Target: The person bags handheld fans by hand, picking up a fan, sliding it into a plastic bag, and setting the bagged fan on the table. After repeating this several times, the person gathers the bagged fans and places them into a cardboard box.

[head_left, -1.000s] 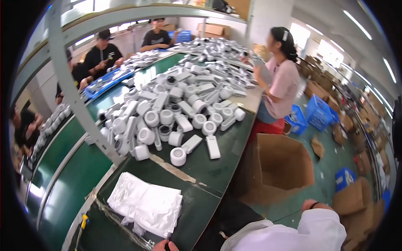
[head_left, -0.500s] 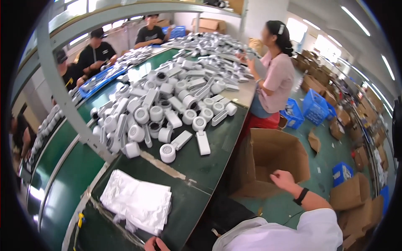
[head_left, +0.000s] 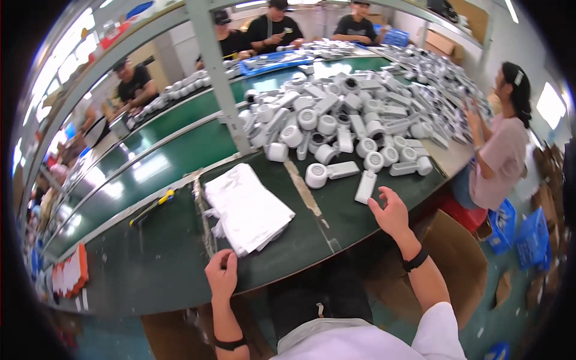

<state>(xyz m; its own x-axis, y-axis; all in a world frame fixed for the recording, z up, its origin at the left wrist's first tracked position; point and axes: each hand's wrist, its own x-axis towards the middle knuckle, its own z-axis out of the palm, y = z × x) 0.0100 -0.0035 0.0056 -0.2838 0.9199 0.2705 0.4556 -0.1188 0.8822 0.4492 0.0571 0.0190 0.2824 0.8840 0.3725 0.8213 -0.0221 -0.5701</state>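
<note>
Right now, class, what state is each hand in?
Left hand: curled beside the white stack; whether holding anything cannot be told.
Right hand: open, empty.

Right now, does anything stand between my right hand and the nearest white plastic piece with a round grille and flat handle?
Nothing visible does. Your open right hand is by the handle end of that white piece, with only dark green tabletop showing in the gap; the pile of white pieces lies beyond.

Head-worn fisheye cam looks dn @ nearby bench (head_left: pixel 150 258).

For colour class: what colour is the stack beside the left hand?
The stack is white, clearest in head view.
</note>
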